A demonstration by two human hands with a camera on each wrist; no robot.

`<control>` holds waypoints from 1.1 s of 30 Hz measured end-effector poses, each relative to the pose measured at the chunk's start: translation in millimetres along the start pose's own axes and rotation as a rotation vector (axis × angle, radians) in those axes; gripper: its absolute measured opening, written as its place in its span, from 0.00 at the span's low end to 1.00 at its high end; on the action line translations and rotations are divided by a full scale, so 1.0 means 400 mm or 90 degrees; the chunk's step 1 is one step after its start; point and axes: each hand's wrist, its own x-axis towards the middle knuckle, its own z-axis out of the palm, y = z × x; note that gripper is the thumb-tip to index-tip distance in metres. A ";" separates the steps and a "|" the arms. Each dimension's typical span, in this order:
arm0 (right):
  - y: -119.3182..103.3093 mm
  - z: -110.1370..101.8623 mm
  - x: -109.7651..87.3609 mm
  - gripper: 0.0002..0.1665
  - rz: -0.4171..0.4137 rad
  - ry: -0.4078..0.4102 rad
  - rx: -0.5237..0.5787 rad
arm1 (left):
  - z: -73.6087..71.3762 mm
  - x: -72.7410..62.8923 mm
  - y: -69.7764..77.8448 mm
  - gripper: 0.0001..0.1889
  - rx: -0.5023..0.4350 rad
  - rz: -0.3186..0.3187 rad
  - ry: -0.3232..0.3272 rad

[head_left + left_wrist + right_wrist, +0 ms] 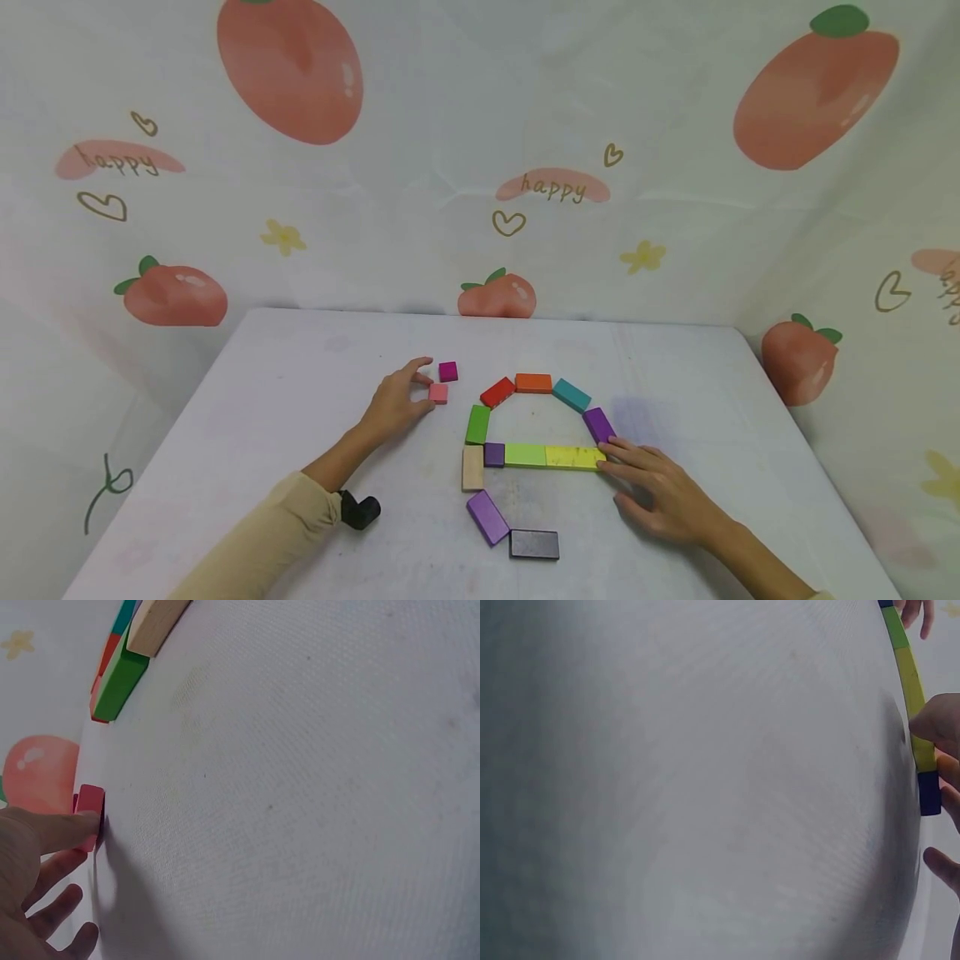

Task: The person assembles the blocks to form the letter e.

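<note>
My left hand (392, 406) pinches a small pink block (438, 394) between thumb and a finger, the other fingers spread out. In the left wrist view the thumb lies across the pink block (91, 801). A magenta cube (447, 372) sits just behind it. My right hand (660, 492) lies with fairly straight fingers at the right end of a yellow block (572, 457); a fingertip is right by the lower end of a purple block (598, 425). Its thumb stands apart on the near side. The yellow block (910, 682) continues a row with a light green block (525, 455) and a small purple cube (494, 455).
Above the row, green (477, 425), red (498, 392), orange (533, 383) and teal (572, 395) blocks form an arch. Below the green one come a plain wood block (472, 468), a lilac block (488, 517) and a dark grey block (534, 544). A printed curtain hangs behind the white table (300, 350).
</note>
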 end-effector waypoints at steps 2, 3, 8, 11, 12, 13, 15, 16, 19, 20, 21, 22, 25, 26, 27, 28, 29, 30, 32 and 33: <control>0.000 0.000 0.000 0.33 0.001 0.001 -0.003 | 0.000 -0.002 0.000 0.36 0.000 0.007 0.009; -0.001 0.000 0.000 0.33 0.001 0.000 -0.004 | 0.000 -0.003 0.002 0.35 -0.002 0.009 0.013; -0.003 -0.004 0.003 0.33 0.000 0.000 -0.008 | 0.006 -0.009 0.014 0.34 -0.004 0.013 0.033; -0.003 -0.005 0.005 0.33 -0.001 0.000 -0.007 | 0.015 -0.011 0.025 0.34 0.004 0.029 0.052; -0.003 -0.005 0.005 0.33 -0.002 0.000 -0.006 | 0.019 -0.012 0.031 0.34 0.007 0.040 0.060; -0.003 -0.005 0.005 0.33 -0.002 0.000 -0.005 | 0.023 -0.014 0.038 0.34 0.007 0.052 0.066; -0.003 -0.005 0.005 0.33 -0.002 -0.001 -0.004 | 0.032 -0.019 0.052 0.34 0.003 0.077 0.072; -0.003 -0.005 0.005 0.33 -0.003 -0.002 -0.005 | 0.036 -0.023 0.061 0.33 -0.002 0.089 0.073; -0.003 -0.005 0.005 0.33 -0.002 -0.001 -0.005 | 0.052 -0.039 0.089 0.32 -0.016 0.123 0.066; -0.003 -0.005 0.005 0.33 -0.003 -0.001 -0.004 | 0.059 -0.044 0.098 0.32 -0.018 0.134 0.062; -0.003 -0.005 0.005 0.33 -0.003 0.000 -0.003 | 0.065 -0.050 0.107 0.32 -0.020 0.145 0.057; -0.003 -0.005 0.005 0.33 -0.004 0.000 -0.002 | 0.071 -0.056 0.117 0.33 -0.018 0.154 0.052; -0.003 -0.004 0.006 0.33 -0.006 0.001 0.004 | 0.090 -0.076 0.146 0.34 -0.013 0.174 0.034; -0.003 -0.004 0.007 0.33 -0.007 0.001 0.006 | 0.095 -0.084 0.156 0.34 -0.014 0.179 0.025; -0.002 -0.004 0.007 0.33 -0.010 0.001 0.008 | 0.100 -0.091 0.167 0.34 -0.014 0.186 0.017; -0.002 -0.004 0.007 0.33 -0.012 0.001 0.009 | 0.106 -0.099 0.176 0.34 -0.010 0.193 0.010; -0.002 -0.004 0.007 0.33 -0.012 0.001 0.009 | 0.112 -0.107 0.186 0.34 -0.010 0.201 0.001; -0.003 -0.004 0.007 0.33 -0.013 0.000 0.009 | 0.118 -0.115 0.195 0.34 -0.009 0.211 -0.008; -0.003 -0.005 0.006 0.33 -0.009 -0.003 0.002 | 0.130 -0.131 0.214 0.34 -0.017 0.229 -0.029; -0.004 -0.005 0.006 0.33 -0.005 -0.005 -0.003 | 0.135 -0.139 0.223 0.34 -0.021 0.238 -0.040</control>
